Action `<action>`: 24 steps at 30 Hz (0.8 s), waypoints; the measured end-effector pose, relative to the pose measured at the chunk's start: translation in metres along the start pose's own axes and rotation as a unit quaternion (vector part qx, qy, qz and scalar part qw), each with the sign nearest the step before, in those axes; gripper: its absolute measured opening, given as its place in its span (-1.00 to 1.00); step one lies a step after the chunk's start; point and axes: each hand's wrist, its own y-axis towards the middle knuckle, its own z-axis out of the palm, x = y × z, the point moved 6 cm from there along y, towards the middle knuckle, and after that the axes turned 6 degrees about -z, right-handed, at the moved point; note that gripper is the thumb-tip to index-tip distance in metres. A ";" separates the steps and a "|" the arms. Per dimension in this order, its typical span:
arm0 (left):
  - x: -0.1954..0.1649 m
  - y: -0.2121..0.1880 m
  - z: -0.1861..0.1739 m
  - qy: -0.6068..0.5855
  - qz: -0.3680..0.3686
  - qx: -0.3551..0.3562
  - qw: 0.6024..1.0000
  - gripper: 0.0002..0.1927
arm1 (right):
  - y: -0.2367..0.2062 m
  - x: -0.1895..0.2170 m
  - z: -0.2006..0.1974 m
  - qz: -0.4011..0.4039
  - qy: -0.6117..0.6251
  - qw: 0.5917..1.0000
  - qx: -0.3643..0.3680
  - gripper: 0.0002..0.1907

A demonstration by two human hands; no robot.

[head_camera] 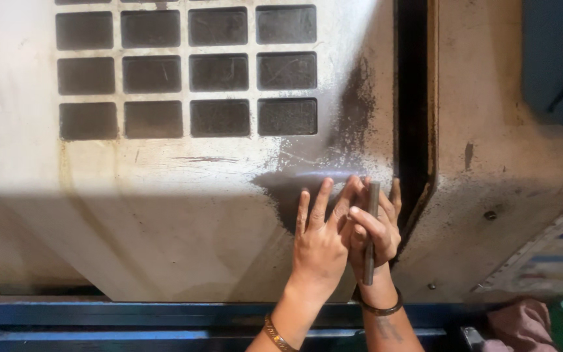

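My left hand (320, 238) lies flat with spread fingers on the grimy white door panel (164, 195) of a machine, close to the door's right edge. My right hand (376, 231) presses beside it and overlaps its fingertips. It grips a short grey metal rod (371, 231) that stands upright between finger and palm. Both wrists wear bracelets.
A grid of dark rectangular window panes (187, 72) fills the upper door. A dark vertical gap (412, 104) separates the door from a dirty beige panel (490, 163) on the right. A blue rail (131, 313) runs along the bottom, with pink cloth (519, 322) at the lower right.
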 end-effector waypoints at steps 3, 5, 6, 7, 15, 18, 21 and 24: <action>0.001 -0.001 0.000 -0.009 -0.007 -0.008 1.000 -0.50 | 0.000 0.002 0.000 -0.004 -0.001 1.000 0.005 -0.72; 0.000 -0.002 0.001 -0.010 -0.010 -0.010 1.000 -0.50 | -0.001 0.002 0.000 -0.002 0.000 1.000 0.010 -0.73; 0.000 -0.002 0.001 -0.004 -0.010 -0.009 1.000 -0.50 | -0.001 0.001 0.001 -0.002 0.000 1.000 0.012 -0.73; 0.000 -0.003 0.001 0.001 -0.010 -0.008 1.000 -0.49 | -0.001 0.001 0.001 -0.005 0.000 1.000 0.010 -0.73; 0.004 -0.007 -0.001 -0.039 -0.005 -0.026 0.999 -0.55 | 0.003 0.002 0.001 -0.004 0.000 1.000 0.023 -0.73; 0.005 -0.006 -0.001 -0.065 -0.009 -0.031 0.997 -0.55 | 0.003 0.004 0.001 -0.002 0.001 1.000 0.027 -0.74; 0.004 -0.006 -0.001 -0.065 -0.017 -0.026 0.997 -0.55 | 0.003 0.003 0.001 -0.007 -0.010 0.999 0.031 -0.73; 0.004 -0.008 -0.001 -0.065 -0.026 -0.007 0.997 -0.54 | 0.003 0.001 -0.001 -0.020 -0.004 0.999 0.036 -0.73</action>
